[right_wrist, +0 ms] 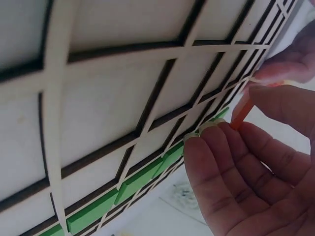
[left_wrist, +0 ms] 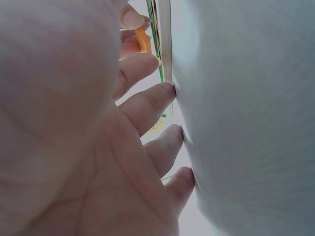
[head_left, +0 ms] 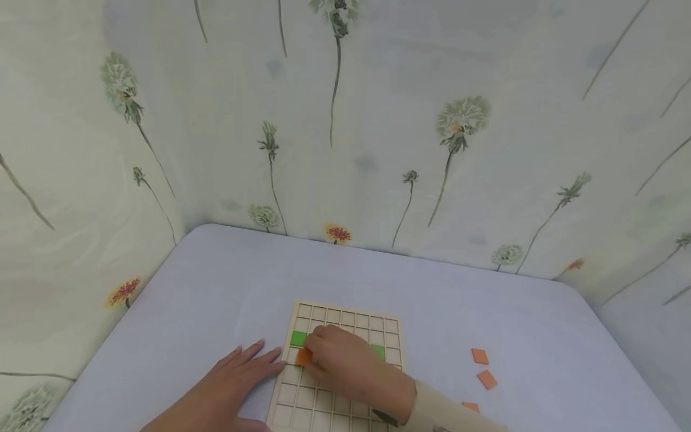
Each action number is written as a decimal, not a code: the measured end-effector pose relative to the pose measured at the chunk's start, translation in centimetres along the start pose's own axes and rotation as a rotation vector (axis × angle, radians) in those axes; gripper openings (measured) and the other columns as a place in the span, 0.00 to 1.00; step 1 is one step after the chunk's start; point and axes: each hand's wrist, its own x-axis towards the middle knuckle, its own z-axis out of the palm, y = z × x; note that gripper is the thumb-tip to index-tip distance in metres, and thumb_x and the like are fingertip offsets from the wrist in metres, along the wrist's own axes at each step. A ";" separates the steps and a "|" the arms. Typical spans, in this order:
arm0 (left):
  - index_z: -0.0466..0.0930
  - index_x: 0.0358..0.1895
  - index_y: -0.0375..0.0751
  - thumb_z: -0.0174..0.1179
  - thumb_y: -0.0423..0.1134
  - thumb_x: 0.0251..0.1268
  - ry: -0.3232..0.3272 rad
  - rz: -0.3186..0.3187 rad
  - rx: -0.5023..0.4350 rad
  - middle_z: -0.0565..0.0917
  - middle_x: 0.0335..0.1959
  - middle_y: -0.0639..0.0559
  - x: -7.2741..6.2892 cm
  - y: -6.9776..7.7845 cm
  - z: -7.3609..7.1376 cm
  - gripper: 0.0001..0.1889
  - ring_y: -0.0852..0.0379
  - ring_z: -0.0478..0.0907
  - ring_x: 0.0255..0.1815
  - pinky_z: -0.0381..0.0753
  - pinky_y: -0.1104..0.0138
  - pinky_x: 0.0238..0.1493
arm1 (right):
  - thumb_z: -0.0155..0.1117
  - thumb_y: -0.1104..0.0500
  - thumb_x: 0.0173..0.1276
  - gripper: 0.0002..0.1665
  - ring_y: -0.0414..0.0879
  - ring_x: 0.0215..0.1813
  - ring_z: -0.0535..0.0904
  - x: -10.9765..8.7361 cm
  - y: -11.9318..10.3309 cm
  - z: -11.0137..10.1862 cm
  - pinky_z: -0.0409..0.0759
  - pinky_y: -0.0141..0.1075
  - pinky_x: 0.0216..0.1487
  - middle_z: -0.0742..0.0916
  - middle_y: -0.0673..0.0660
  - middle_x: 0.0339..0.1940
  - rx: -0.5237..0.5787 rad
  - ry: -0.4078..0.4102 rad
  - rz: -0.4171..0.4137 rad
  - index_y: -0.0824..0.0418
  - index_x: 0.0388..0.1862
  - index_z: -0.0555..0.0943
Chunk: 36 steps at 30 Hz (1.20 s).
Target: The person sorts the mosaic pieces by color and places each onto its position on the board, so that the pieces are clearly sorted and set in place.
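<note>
A wooden grid board [head_left: 288, 394] lies on the table, its square cells framed by raised strips. My right hand [head_left: 345, 363] reaches over it and pinches an orange square tile [head_left: 303, 357] between thumb and fingers, near the board's left side. In the right wrist view the orange tile [right_wrist: 241, 114] stands tilted on edge above the cells. Green tiles [head_left: 299, 338] sit in one row of the board, partly hidden by that hand. My left hand [head_left: 232, 384] lies with fingers spread, fingertips at the board's left edge.
Several loose orange tiles lie on the table to the right of the board, one of them an orange tile [head_left: 487, 379] set askew. The white tabletop [head_left: 227, 282] ends at a wall covering [head_left: 378, 120] printed with dandelions.
</note>
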 end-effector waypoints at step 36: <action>0.74 0.75 0.48 0.62 0.77 0.57 0.024 0.038 0.039 0.71 0.78 0.50 -0.1 -0.1 0.1 0.48 0.38 0.61 0.80 0.61 0.36 0.73 | 0.73 0.55 0.72 0.06 0.35 0.36 0.74 1.5 -0.6 0.7 0.77 0.27 0.39 0.79 0.42 0.32 -0.017 0.022 -0.025 0.52 0.35 0.83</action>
